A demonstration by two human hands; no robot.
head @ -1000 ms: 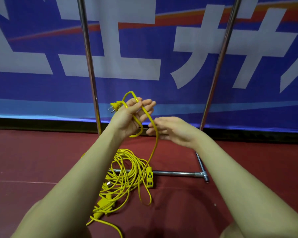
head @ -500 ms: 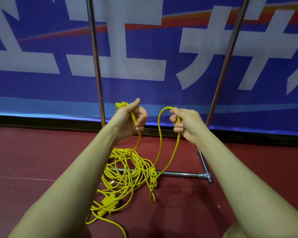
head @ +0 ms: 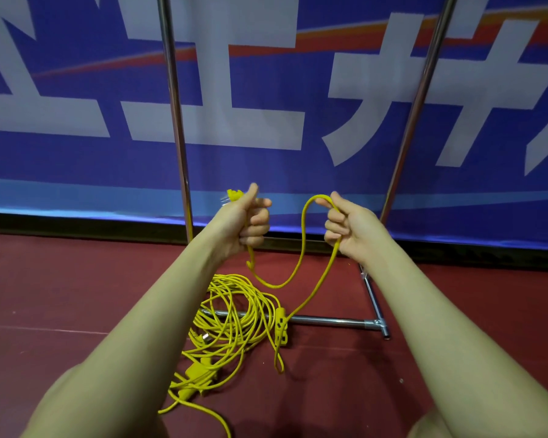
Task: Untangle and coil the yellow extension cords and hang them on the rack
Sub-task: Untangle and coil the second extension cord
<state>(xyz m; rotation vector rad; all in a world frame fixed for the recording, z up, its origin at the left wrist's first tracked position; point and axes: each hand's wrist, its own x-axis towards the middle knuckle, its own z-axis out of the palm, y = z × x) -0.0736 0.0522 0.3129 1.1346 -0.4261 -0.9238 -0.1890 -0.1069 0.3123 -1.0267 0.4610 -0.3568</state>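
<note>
**Between two raised hands, a yellow cord is drawn out for its first loop**

Above a dark red floor (head: 76, 295), two bare forearms reach forward from the wearer's viewpoint. The left hand (head: 246, 224) has its grip clamped round a yellow cord, fingers curled tight, with the plug (head: 233, 195) poking out above the thumb. Holding the plug end this way likely anchors the start of the coil so each new loop can be laid against it.

The right hand (head: 345, 226) also has its grip clamped on the same cord, which arches over the top of its fingers. Between the hands the cord (head: 276, 284) sags in a slack curve, apparently one loop's worth of length being measured out.

From the right hand the cord drops to a yellow socket block (head: 280, 325) lying on the floor, just beside a loose tangled pile of cords (head: 231, 314). The pile sits below the left forearm and overlaps the base bar (head: 329, 320) of a metal rack. Most of the cord is still on the floor, so coiling seems barely begun and nothing hangs on the rack yet.

Two shiny rack poles rise behind the hands, the left pole (head: 174, 105) and the right pole (head: 419, 99), in front of a blue banner (head: 266, 172) with large white characters.
</note>
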